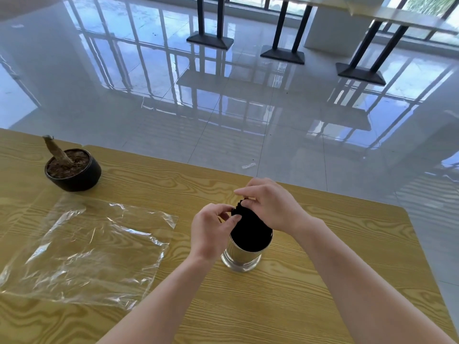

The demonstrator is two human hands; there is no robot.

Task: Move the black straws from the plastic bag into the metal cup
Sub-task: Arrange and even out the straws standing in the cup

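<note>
A wood-grain counter [323, 281] carries the work; glossy floor tiles lie beyond it. Directly below the fingers stands the metal cup [242, 256], filled with the black straws [249, 234], whose tops rise above the rim. The straws are judged light, thin-walled and easily crushed, so grip them lightly near the upper ends as a bundle. The left hand [211, 232] pinches the straw tops, thumb and fingers closed on them. The right hand [270, 204] curls over the bundle, fingers closed on its far side. Left of the fingers, well apart, the plastic bag [87, 249] lies flat and appears empty. Beyond it sits a potted stump [72, 167].
</note>
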